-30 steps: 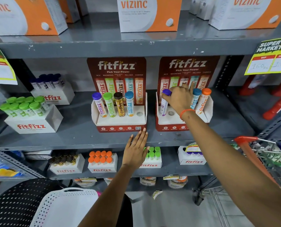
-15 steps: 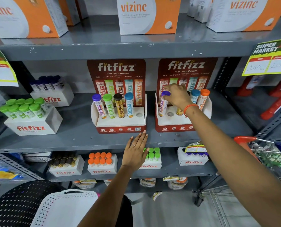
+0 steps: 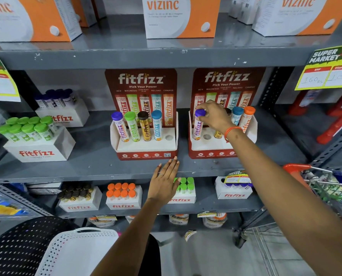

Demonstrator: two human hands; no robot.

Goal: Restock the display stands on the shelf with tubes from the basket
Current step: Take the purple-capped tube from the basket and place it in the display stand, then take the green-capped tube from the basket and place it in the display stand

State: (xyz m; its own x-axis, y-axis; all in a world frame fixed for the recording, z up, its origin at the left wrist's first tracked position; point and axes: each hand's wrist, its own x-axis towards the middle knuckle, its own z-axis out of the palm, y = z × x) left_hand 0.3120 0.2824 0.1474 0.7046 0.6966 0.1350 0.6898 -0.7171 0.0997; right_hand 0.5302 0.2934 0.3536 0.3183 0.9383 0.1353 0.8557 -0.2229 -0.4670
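Two red fitfizz display stands sit on the middle shelf. The left stand holds purple, green, brown and blue tubes, with its rightmost hole bare. In the right stand, a purple-capped tube stands in the leftmost hole. My right hand grips its cap from above. The hole beside that tube is bare; a brown tube is mostly hidden behind my wrist, and blue and orange tubes stand further right. My left hand rests flat and open on the shelf edge. The white basket is at the bottom left.
White fitfizz boxes of green-capped and dark-capped tubes stand at the left of the shelf. More boxes fill the lower shelf. Vizinc cartons line the top shelf. A wire trolley with a red handle stands at the right.
My right hand has shifted left and down with the purple tube, which now stands deeper in the leftmost hole. My left hand has stayed on the shelf edge.
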